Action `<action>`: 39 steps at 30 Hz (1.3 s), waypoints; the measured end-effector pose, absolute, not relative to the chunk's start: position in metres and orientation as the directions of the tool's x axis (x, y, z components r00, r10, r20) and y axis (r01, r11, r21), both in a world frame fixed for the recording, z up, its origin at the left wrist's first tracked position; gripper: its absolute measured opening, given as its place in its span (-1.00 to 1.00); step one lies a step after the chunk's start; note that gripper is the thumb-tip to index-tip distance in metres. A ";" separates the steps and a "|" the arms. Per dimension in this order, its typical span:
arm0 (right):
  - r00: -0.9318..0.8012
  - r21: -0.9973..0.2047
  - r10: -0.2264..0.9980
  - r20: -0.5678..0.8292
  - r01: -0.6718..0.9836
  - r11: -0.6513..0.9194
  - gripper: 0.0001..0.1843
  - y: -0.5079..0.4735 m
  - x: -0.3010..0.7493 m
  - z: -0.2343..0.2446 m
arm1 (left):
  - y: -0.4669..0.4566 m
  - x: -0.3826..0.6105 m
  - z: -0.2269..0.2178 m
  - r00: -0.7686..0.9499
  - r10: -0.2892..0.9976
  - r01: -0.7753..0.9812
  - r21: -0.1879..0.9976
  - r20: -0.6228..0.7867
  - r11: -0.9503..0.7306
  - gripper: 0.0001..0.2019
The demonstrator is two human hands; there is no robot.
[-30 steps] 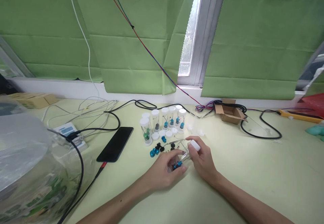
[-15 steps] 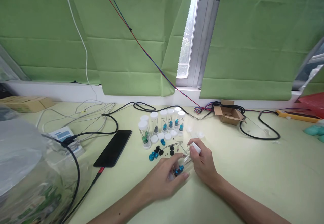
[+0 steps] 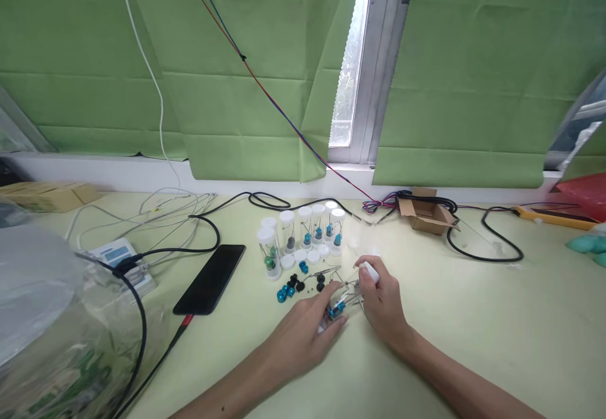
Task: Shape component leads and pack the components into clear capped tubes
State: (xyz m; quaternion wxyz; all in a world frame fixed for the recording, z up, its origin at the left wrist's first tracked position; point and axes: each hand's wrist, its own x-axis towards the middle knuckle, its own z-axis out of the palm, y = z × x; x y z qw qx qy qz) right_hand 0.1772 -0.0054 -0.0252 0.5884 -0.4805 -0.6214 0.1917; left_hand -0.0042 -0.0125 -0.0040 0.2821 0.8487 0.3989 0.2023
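My left hand is closed around a clear vial with a blue and dark metal part inside it. The vial lies tilted towards my other hand. Between the thumb and fingers of my right hand is a white cap; thin metallic pieces show between the two hands, too small to make out fully. Just beyond them lie small blue parts, black round parts and a thin metal tool. Several capped clear vials stand behind, holding blue, grey or green parts.
Loose white caps sit before the vials. On the left are a black phone, cables and a large clear plastic bag. An opened cardboard box and looped black cable lie at the back right.
The vial in my left hand has tilted up slightly, with the blue part shifting a little right. My right hand has moved slightly right with the white cap.
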 end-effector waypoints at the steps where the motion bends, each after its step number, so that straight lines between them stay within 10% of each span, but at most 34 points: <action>1: 0.156 -0.802 0.821 0.549 0.376 0.464 -0.77 -0.005 0.177 -0.025 | -0.013 -0.004 -0.005 0.595 0.795 0.569 0.635 0.122 -0.523 -0.50; 24: 0.094 -0.832 0.857 0.506 0.314 0.457 -0.80 -0.010 0.172 -0.023 | -0.013 -0.002 -0.013 0.552 0.806 0.518 0.669 0.214 -0.533 -0.60; 39: -0.108 -0.589 0.759 0.642 0.563 0.579 -0.78 -0.025 0.175 0.049 | -0.011 -0.005 -0.006 0.428 0.796 0.418 0.687 0.428 -0.594 -0.52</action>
